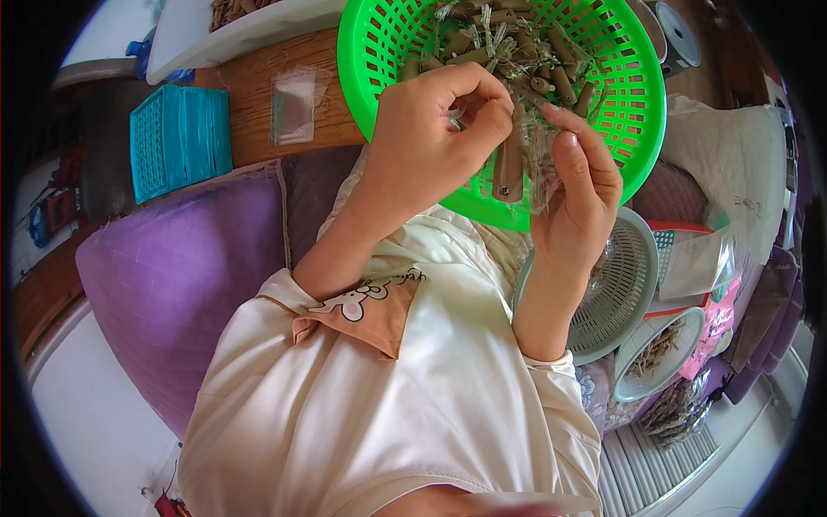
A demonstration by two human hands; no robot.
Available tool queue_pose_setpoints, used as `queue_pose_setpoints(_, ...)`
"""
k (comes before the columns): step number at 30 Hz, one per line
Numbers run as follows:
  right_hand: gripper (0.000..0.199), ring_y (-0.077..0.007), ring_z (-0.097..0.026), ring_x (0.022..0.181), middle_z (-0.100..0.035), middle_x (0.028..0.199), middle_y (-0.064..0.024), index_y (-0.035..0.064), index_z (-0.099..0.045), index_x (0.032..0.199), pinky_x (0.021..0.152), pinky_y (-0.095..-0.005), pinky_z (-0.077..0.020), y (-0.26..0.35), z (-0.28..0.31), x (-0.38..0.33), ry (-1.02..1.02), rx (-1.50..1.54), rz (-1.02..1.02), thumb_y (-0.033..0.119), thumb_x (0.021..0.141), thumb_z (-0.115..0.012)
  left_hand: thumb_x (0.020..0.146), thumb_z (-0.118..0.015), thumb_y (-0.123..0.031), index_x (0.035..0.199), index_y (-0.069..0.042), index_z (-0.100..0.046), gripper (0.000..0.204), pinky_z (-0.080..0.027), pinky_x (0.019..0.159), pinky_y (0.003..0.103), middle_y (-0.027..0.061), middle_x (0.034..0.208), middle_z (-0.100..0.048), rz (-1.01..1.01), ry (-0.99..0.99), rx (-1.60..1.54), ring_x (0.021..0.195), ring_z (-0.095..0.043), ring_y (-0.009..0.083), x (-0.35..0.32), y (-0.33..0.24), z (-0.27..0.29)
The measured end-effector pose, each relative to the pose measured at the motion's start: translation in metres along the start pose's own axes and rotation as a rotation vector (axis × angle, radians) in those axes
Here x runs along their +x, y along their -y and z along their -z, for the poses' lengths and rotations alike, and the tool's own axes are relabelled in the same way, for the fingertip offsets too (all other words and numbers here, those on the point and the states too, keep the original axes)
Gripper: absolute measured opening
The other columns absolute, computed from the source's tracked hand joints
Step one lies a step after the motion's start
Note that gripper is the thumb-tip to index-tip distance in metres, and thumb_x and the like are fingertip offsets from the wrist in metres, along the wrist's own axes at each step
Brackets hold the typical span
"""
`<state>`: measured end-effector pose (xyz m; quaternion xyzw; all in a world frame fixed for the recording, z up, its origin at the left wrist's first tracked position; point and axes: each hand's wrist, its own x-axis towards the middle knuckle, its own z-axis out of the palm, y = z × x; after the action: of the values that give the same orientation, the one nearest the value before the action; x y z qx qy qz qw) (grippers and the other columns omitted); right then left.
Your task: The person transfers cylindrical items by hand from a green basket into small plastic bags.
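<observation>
Over the round green plastic basket (642, 103) of brown sticks, the right hand (579, 194) grips 1 brown tube with pale string (511, 168), while the left hand (435, 129) pinches at its top; best keep the tube steady and the pinch light.

A small clear bag (294, 105) lies flat on the table. At the right, another clear bag (698, 263) overlaps a pink packet (718, 323).

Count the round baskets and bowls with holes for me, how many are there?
3. A green basket sits at the top behind both hands, a grey one lies right of the right forearm, and a smaller white one sits below it. More may be hidden.
</observation>
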<state>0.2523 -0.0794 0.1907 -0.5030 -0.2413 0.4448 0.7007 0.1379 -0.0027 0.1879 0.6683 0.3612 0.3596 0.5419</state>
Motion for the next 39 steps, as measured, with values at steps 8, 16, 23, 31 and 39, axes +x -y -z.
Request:
queue_pose_setpoints(8, 0.021, -0.0195, -0.055, 0.092, -0.056, 0.097, -0.0145, -0.0049, -0.052, 0.099, 0.073, -0.0268, -0.0476, -0.004, 0.001, 0.001, 0.069, 0.525, -0.109, 0.006, 0.085, -0.041, 0.077, -0.059, -0.009, 0.079, -0.002, -0.061, 0.007, -0.042, 0.056, 0.019, 0.0015, 0.07, -0.061, -0.28, -0.161, 0.223, 0.062, -0.054, 0.0059, -0.002, -0.009, -0.001)
queue_pose_setpoints(16, 0.007, -0.0149, -0.038, 0.06, -0.04, 0.068, -0.0055, 0.0016, -0.051, 0.081, 0.051, -0.0254, -0.0485, 0.029, 0.051, 0.015, 0.267, 1.439, -0.005, 0.008, 0.08, -0.047, 0.078, -0.057, -0.006, 0.082, -0.003, -0.058, 0.005, -0.038, 0.052, 0.02, 0.0014, 0.069, -0.055, -0.524, -0.52, 0.127, 0.058, -0.047, 0.0066, 0.0, -0.006, 0.037)
queue_pose_setpoints(23, 0.013, -0.0184, -0.047, 0.077, -0.045, 0.085, -0.0089, 0.0022, -0.047, 0.089, 0.067, -0.0258, -0.0396, 0.022, 0.02, 0.0, 0.334, 0.438, 0.12, 0.012, 0.082, -0.041, 0.079, -0.059, -0.028, 0.096, 0.002, -0.052, 0.034, -0.04, 0.066, 0.021, 0.0039, 0.077, -0.054, -0.169, 0.173, -0.392, 0.069, -0.05, 0.0085, -0.009, -0.022, -0.001)
queue_pose_setpoints(31, 0.016, -0.0118, -0.05, 0.073, -0.054, 0.084, -0.0085, -0.003, -0.053, 0.087, 0.065, -0.0217, -0.0379, 0.017, 0.013, -0.003, 0.227, 0.362, -0.013, 0.009, 0.078, -0.047, 0.079, -0.059, -0.013, 0.088, 0.0, -0.057, 0.016, -0.041, 0.063, 0.018, 0.0018, 0.076, -0.057, -0.066, 0.068, -0.277, 0.071, -0.052, 0.006, -0.015, -0.027, -0.003)
queue_pose_setpoints(39, 0.014, -0.0271, -0.051, 0.093, -0.048, 0.096, -0.0121, 0.0044, -0.048, 0.095, 0.081, -0.0404, -0.0426, -0.007, 0.014, 0.007, 0.484, 0.981, -0.1, 0.01, 0.084, -0.042, 0.073, -0.061, -0.001, 0.083, -0.001, -0.059, 0.01, -0.045, 0.06, 0.023, 0.0051, 0.076, -0.06, -0.47, -0.104, 0.137, 0.068, -0.056, 0.0125, -0.013, -0.026, -0.006)
